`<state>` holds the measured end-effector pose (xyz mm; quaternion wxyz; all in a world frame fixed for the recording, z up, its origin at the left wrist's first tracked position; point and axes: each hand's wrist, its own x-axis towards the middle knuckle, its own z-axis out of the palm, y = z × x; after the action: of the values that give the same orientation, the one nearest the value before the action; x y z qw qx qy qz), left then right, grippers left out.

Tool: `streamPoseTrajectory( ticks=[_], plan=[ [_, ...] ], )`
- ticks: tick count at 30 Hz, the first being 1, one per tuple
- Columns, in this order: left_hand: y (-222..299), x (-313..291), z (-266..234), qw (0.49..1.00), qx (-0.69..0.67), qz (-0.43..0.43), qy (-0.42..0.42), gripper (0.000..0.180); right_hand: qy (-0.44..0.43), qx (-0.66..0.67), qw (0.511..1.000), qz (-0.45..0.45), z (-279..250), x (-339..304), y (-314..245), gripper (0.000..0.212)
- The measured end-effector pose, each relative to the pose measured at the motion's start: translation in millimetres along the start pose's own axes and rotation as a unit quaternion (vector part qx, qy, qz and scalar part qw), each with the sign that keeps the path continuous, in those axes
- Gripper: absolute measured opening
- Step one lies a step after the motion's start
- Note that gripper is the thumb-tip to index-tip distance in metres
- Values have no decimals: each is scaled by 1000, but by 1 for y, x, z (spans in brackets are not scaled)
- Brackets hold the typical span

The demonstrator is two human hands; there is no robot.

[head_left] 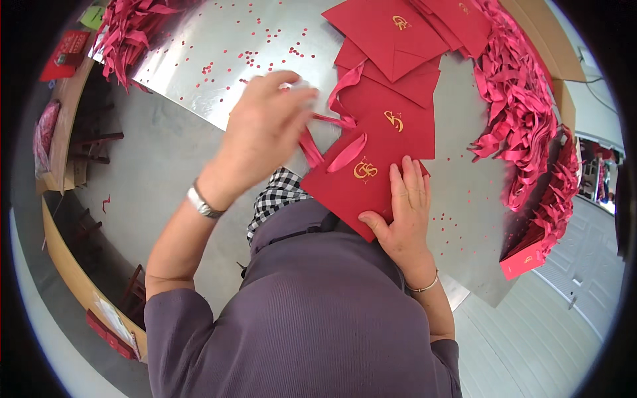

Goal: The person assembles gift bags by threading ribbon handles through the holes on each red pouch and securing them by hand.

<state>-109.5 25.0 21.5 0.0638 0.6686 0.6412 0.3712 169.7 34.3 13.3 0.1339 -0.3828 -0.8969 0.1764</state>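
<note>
My right hand (pixel 406 219) lies flat on a red paper bag (pixel 342 186) with a gold emblem, its fingers stretched out and the thumb apart. This bag sits at the table's near edge, against my body. A pink-red ribbon (pixel 347 154) loops over its upper side, and strands run left toward my left hand (pixel 269 123). That hand is raised left of the bag with bent fingers, blurred by motion. Something pale shows at its fingertips, too smeared to name. Whether the fingers grip a ribbon strand cannot be made out. Another red bag (pixel 408 109) lies just beyond.
More red bags (pixel 378 26) overlap at the far side of the metal table (pixel 199 40). Ribbon heaps lie at right (pixel 514 93) and far left (pixel 133 36). Small red paper dots (pixel 249 58) are scattered about. A wooden bench (pixel 66 259) stands left.
</note>
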Motion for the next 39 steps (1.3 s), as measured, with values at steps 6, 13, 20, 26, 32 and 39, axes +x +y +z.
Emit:
streamPoseTrajectory(
  ticks=[6, 13, 20, 26, 32, 39],
  plan=[
    [-12, 4, 22, 998, -4, 62, -21, 11, -15, 0, 1000, 11, 0, 0, -1, 83],
    [-17, 16, 34, 996, 65, 60, 10, 12, -23, -15, 1000, 9, -1, -1, -1, 81],
    [-9, 11, 7, 994, -27, -88, 53, 21, -9, -2, 1000, -1, -1, 3, -5, 79],
    [48, -85, 4, 933, -144, -331, -10, 16, 18, 5, 1000, 4, -8, -1, 2, 81],
    [79, -99, 27, 764, -464, -444, -63, 28, 93, 55, 994, -34, 5, -8, 0, 79],
    [102, -72, 24, 883, -415, -211, -57, 25, 323, 96, 938, 75, -24, -29, 16, 69]
  ],
)
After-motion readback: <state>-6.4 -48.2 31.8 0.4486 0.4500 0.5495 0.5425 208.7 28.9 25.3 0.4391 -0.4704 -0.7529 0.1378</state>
